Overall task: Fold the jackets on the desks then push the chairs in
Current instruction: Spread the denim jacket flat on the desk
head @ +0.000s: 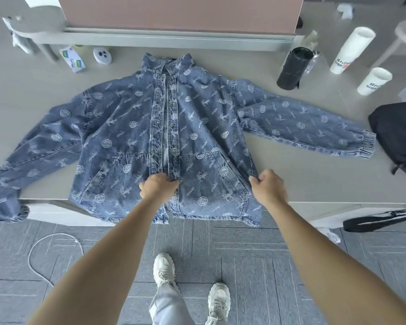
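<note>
A blue denim jacket with white printed logos lies front up and spread flat on the grey desk, sleeves out to both sides. Its hem hangs over the desk's near edge, and the left sleeve's cuff droops off the edge too. My left hand pinches the button placket near the hem, at the jacket's middle. My right hand grips the right side seam near the hem. No chair is in view.
On the desk at the right stand a black roll of bags, two white paper cups, and a black bag. A small box and a white round device sit at the back left under a shelf. A white cable loops on the floor.
</note>
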{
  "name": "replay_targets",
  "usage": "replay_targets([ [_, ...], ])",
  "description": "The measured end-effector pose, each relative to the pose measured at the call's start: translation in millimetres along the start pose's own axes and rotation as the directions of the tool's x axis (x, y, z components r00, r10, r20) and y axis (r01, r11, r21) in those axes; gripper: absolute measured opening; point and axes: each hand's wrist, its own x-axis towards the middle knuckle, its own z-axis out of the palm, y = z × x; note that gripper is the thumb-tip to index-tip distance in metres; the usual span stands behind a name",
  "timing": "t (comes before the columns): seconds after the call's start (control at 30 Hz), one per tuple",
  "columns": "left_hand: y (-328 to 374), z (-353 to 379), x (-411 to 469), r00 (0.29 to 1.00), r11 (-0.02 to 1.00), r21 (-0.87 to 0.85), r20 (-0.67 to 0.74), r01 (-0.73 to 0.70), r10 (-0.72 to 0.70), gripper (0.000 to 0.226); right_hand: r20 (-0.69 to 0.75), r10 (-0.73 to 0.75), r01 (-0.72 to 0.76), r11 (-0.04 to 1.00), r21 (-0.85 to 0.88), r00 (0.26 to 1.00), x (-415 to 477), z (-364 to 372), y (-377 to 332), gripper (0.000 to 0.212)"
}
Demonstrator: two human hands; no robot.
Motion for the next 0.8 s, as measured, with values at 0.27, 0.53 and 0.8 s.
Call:
replay_targets([
  [0.27,-3,-23,-3,0.998,0.998,-0.042,0.056,-0.040,0.043,0.022,0.142,0.028,-0.012,0.994,-0.108,0.989,15,6,-29,0.012],
  [0.53,-1,-21,-9,0.992,0.990,0.108,0.093,-0.090,0.080,0.009,0.044,0.014,-0.002,0.967,-0.254,0.999,6,-6,-23,0.017],
  [0.8,-2,-15,1,0.998,0.999,0.040,-0.054,-0.021,0.023,0.027,0.254,-0.351,0.433,0.758,-0.487,0.901,-9,44,-48,0.051],
])
